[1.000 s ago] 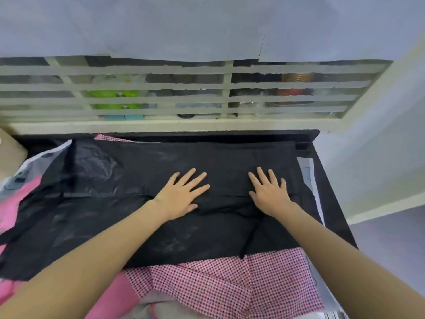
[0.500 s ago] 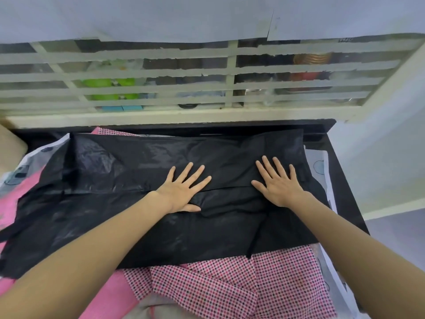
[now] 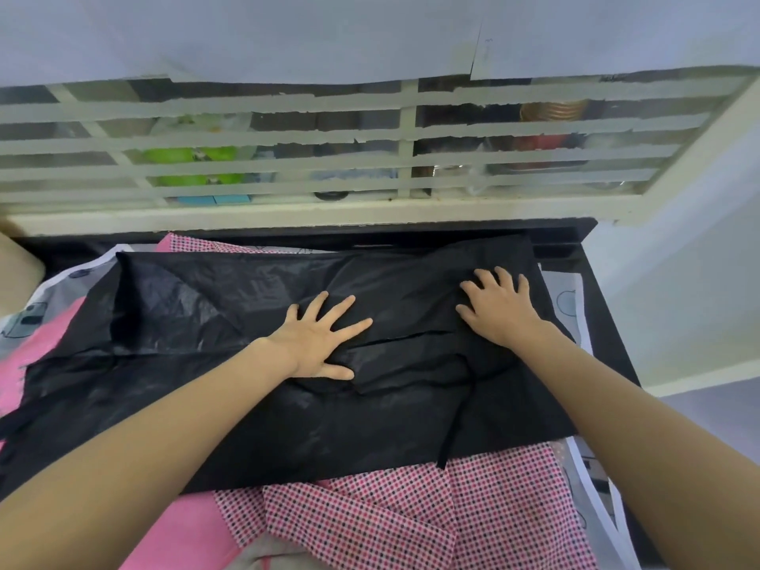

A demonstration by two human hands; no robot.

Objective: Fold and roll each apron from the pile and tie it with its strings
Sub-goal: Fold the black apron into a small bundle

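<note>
A shiny black apron (image 3: 230, 322) lies spread and folded across the dark table, on top of other aprons. My left hand (image 3: 316, 339) presses flat on its middle with fingers spread. My right hand (image 3: 499, 308) rests on the apron's right part, its fingertips bent down into the cloth. A black string (image 3: 450, 434) trails from the fold toward the near edge. Beneath it lie a pink checked apron (image 3: 411, 520) and a plain pink one (image 3: 181, 536).
The dark table (image 3: 604, 322) stands against a white barred window (image 3: 407, 166), with a pale wall at the right. A white patterned apron (image 3: 569, 298) peeks out at the right edge and at the left (image 3: 37, 318).
My right hand slid away to the right over the black apron and its fingers bent. The left hand stayed near the middle. The view tilted down slightly.
</note>
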